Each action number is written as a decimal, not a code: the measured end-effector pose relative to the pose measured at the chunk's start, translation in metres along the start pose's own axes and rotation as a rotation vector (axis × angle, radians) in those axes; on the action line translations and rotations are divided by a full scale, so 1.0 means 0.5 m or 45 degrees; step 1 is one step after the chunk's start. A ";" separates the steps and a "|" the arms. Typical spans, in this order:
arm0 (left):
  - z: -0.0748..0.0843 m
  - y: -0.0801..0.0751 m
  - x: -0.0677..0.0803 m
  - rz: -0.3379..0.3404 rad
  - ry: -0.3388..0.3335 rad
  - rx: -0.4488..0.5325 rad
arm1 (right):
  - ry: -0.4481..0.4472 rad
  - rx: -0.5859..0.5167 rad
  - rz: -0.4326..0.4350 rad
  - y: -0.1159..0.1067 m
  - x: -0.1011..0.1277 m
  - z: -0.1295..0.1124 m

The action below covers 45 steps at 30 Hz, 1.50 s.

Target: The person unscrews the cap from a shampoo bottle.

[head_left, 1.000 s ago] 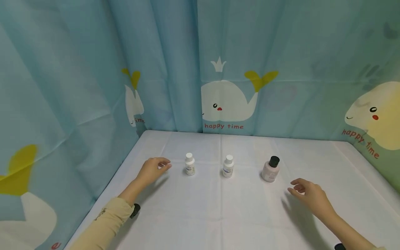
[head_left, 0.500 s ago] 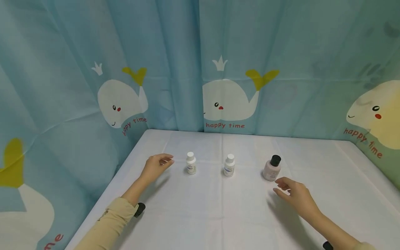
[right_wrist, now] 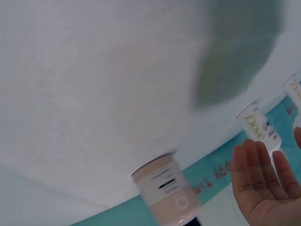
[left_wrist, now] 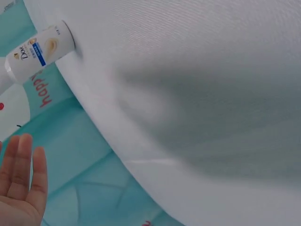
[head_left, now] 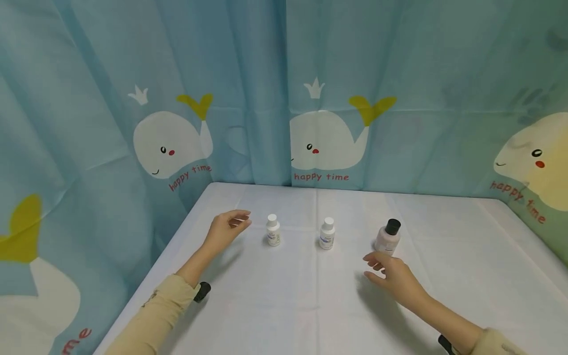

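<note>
Two small white bottles with white caps stand upright on the white tabletop: the left white bottle [head_left: 273, 232] and the middle white bottle [head_left: 327, 234]. To their right is a pink bottle with a black cap [head_left: 387, 240], its lower front partly covered by my right hand [head_left: 395, 280] in the head view. That hand hovers over the table, fingers relaxed, holding nothing. My left hand [head_left: 224, 229] hovers just left of the left white bottle, apart from it, fingers loosely extended. In the right wrist view the pink bottle [right_wrist: 168, 190] shows whole body and label.
A blue curtain [head_left: 253, 98] printed with white whales and "happy time" hangs behind and left of the table [head_left: 284, 305]. Greener cloth closes the right side. A black wrist strap piece [head_left: 202, 292] sits under the left sleeve.
My right hand has moved left, from the right of the pink bottle to in front of it, towards the middle white bottle. My left hand has shifted slightly forward and right. The bottles stay standing.
</note>
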<state>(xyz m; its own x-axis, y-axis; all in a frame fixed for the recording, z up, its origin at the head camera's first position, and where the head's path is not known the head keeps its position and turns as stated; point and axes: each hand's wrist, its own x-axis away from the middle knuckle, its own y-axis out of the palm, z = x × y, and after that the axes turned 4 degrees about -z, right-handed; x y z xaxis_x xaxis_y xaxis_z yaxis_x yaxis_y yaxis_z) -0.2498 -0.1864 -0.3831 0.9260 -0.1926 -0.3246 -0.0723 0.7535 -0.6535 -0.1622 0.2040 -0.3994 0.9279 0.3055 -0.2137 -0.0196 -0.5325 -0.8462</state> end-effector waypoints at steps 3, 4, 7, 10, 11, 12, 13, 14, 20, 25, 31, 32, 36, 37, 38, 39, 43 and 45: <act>0.009 0.002 -0.009 -0.019 0.029 0.039 | -0.017 -0.016 -0.040 0.009 -0.003 -0.013; 0.010 0.004 -0.012 -0.025 0.038 0.048 | -0.027 -0.023 -0.051 0.012 -0.005 -0.017; 0.015 0.007 -0.019 -0.041 0.034 0.084 | -0.049 -0.067 -0.086 0.018 -0.012 -0.030; 0.020 0.009 -0.022 -0.060 -0.007 0.142 | -0.095 -0.122 -0.139 0.023 -0.023 -0.044; 0.022 0.009 -0.023 -0.067 -0.026 0.168 | -0.109 -0.140 -0.158 0.025 -0.028 -0.049; 0.025 0.010 -0.024 -0.073 -0.047 0.197 | -0.128 -0.158 -0.178 0.027 -0.033 -0.053; 0.027 0.010 -0.025 -0.077 -0.065 0.225 | -0.146 -0.178 -0.194 0.030 -0.038 -0.058; 0.029 0.010 -0.026 -0.078 -0.078 0.246 | -0.161 -0.195 -0.205 0.033 -0.042 -0.062; 0.038 0.023 -0.038 -0.079 -0.141 0.328 | -0.200 -0.331 -0.192 0.056 -0.068 -0.089; 0.041 0.038 -0.046 -0.080 -0.134 0.364 | -0.184 -0.450 -0.159 0.072 -0.089 -0.112; 0.049 0.047 -0.053 -0.095 -0.081 0.426 | -0.103 -0.582 -0.138 0.093 -0.122 -0.134; 0.049 0.048 -0.054 -0.106 -0.069 0.433 | -0.082 -0.606 -0.133 0.098 -0.128 -0.137; 0.049 0.049 -0.053 -0.134 -0.037 0.453 | 0.002 -0.709 -0.134 0.117 -0.154 -0.146; 0.050 0.048 -0.053 -0.138 -0.032 0.461 | 0.019 -0.730 -0.141 0.121 -0.160 -0.148; 0.050 0.048 -0.052 -0.139 -0.021 0.464 | 0.031 -0.750 -0.150 0.124 -0.165 -0.150; 0.049 0.048 -0.052 -0.139 -0.010 0.461 | 0.043 -0.763 -0.158 0.127 -0.171 -0.152; 0.049 0.051 -0.055 -0.135 0.009 0.473 | 0.064 -0.781 -0.161 0.139 -0.192 -0.163; 0.049 0.054 -0.059 -0.131 0.006 0.473 | 0.078 -0.778 -0.141 0.145 -0.203 -0.169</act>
<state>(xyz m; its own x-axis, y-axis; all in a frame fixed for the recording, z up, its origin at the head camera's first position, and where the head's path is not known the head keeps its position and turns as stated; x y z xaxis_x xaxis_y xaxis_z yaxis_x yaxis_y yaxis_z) -0.2698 -0.1453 -0.3744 0.9198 -0.2811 -0.2739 0.1608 0.9065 -0.3904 -0.2264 0.0677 -0.3979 0.9322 0.3485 -0.0973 0.2775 -0.8611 -0.4260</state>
